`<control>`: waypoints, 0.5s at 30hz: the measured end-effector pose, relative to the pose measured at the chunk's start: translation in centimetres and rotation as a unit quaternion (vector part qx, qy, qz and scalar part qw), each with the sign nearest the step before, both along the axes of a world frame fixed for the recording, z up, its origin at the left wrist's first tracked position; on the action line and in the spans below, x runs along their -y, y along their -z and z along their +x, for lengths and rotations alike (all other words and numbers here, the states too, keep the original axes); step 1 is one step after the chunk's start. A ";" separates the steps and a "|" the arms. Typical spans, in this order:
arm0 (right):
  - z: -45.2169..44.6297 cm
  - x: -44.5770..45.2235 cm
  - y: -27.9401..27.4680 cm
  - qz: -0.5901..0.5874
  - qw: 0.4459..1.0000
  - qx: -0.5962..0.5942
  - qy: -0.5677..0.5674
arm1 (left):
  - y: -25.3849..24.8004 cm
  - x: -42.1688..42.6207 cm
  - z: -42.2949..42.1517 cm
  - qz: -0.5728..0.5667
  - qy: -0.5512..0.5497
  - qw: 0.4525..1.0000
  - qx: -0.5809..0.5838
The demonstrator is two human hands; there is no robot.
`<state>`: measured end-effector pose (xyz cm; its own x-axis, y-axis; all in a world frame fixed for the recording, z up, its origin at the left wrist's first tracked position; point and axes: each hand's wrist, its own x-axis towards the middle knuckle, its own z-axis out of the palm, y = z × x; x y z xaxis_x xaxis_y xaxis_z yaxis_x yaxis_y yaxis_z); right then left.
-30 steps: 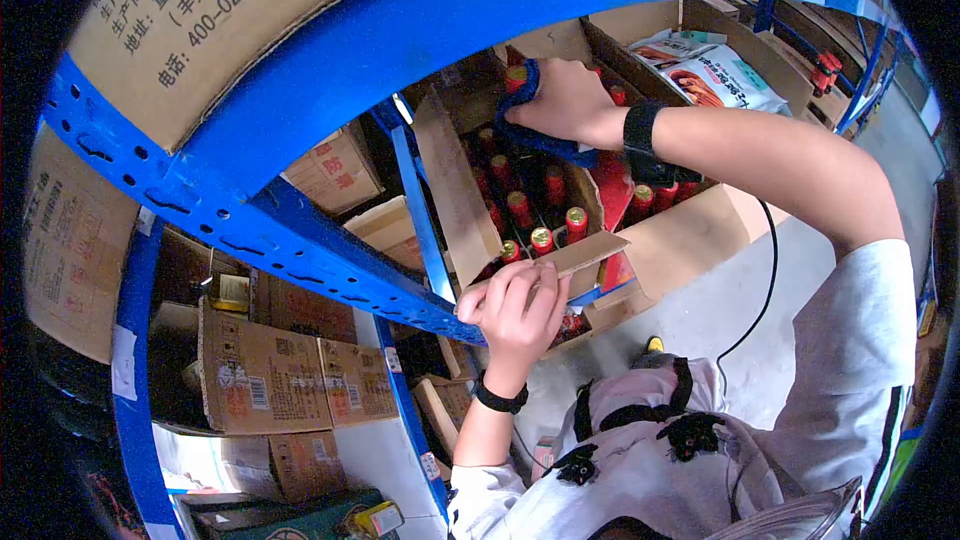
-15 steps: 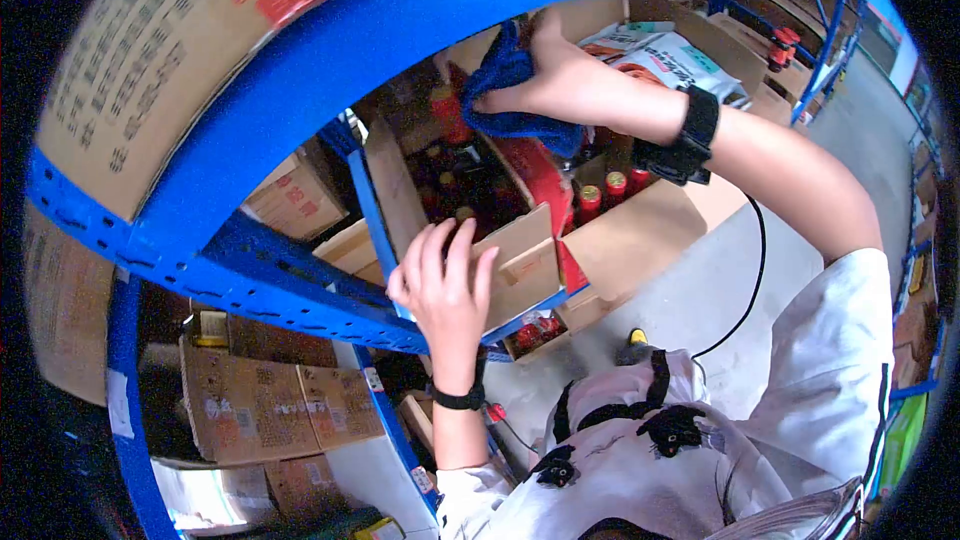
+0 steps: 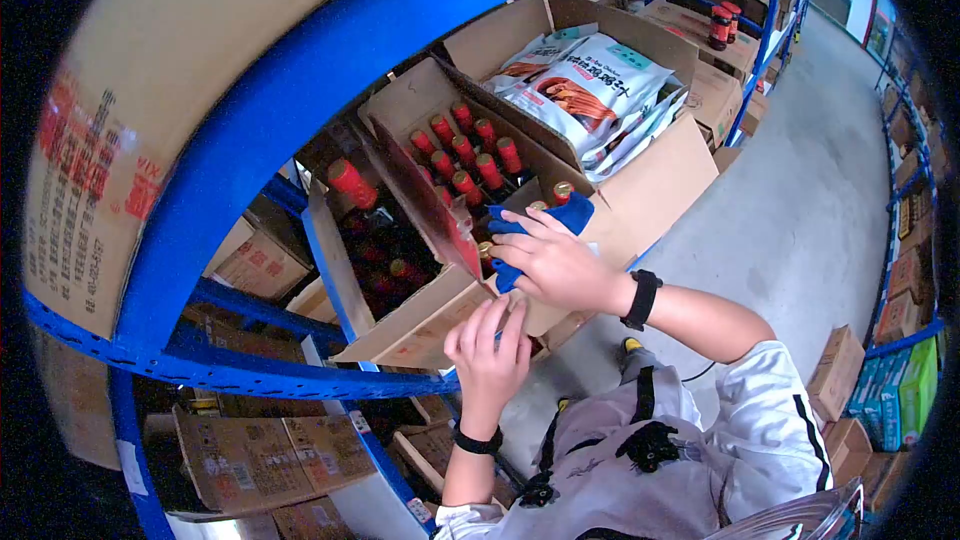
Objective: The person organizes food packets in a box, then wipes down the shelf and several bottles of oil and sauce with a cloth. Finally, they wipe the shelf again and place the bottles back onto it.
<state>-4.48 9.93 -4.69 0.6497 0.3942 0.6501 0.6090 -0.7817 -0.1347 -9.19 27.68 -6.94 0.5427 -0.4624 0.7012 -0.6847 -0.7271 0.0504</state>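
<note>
My right hand (image 3: 562, 265) presses a blue cloth (image 3: 574, 212) between its fingers, over the near corner of a carton of red-capped bottles (image 3: 488, 172). Gold-topped caps show beside the cloth. Lower and to the left, my left hand (image 3: 488, 348) is at the front edge of the cartons, fingers bent and slightly apart, with nothing visible held. A red carton flap (image 3: 462, 240) stands just above its fingertips. To the left is an open carton (image 3: 392, 348) of dark bottles, where one red-capped bottle (image 3: 352, 183) rises above the others.
A blue shelf beam (image 3: 330, 70) arches overhead beside a large printed carton (image 3: 120, 190). Behind the bottles, an open box holds white food pouches (image 3: 590, 90). Two red-lidded jars (image 3: 720, 28) stand farther back. More cartons (image 3: 240, 455) sit on the lower shelf; an aisle runs right.
My right hand has moved down and right with the cloth, from the left carton to the red-capped bottles' carton. My left hand has shifted down and right. The view has shifted too.
</note>
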 end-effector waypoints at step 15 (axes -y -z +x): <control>0.1 -1.6 1.2 0.061 0.998 -0.003 0.021 | 1.0 3.0 -1.5 0.001 -0.144 0.977 -0.158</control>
<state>-4.34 11.48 -5.89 0.6679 0.2854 0.6873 0.5752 -0.7840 -0.2334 -10.74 24.70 -7.99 0.8395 -0.2605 0.4769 -0.4027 -0.8874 0.2242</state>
